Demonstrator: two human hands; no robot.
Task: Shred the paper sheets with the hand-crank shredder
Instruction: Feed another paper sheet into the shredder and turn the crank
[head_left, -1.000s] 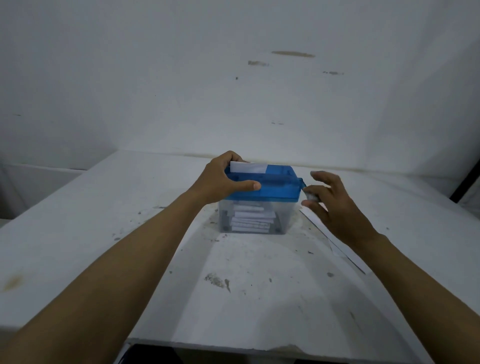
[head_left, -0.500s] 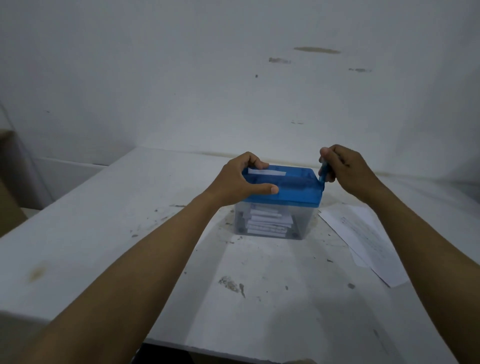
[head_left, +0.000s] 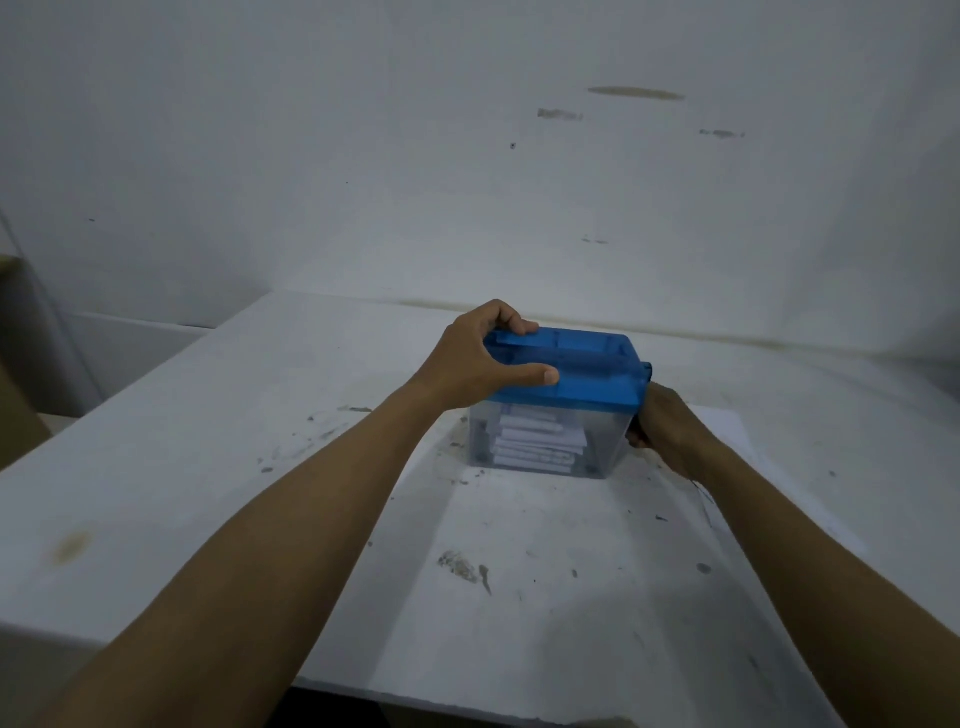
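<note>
- One view only, from the head camera: the shredder (head_left: 566, 374) stands on the white table (head_left: 519, 597), and everything below is placed from it.
- Its blue lid sits on a clear bin (head_left: 605, 441). White paper strips (head_left: 535, 441) lie stacked inside, filling roughly the lower half.
- The left hand (head_left: 478, 358) grips the shredder's left end. Its fingers are curled over the far edge of the lid and its thumb is pressed flat along the near face, bracing the box.
- The right hand (head_left: 665, 431) is low against the shredder's right wall, just under the crank hub (head_left: 647, 371), with its back to the camera. Its fingers are curled, seemingly round the crank handle, but the hand hides the handle, so that grip is a judgement.
- No paper shows above the slot on top of the shredder. I judge that whatever was fed in has gone through or nearly so, with the crank at the bottom of a turn.
- At least one paper sheet (head_left: 743, 431) lies flat on the table just right of the shredder, partly under the right forearm. How many are stacked there cannot be told.
- Progress, as I read it: a fair share is shredded, going by the strips, but work remains. The waiting paper has yet to be fed into the slot and cranked down.
- The bin has room above the strips, so it should not need emptying first.
- Far left of the shredder, a brown box (head_left: 15, 364) shows at the frame's edge.
</note>
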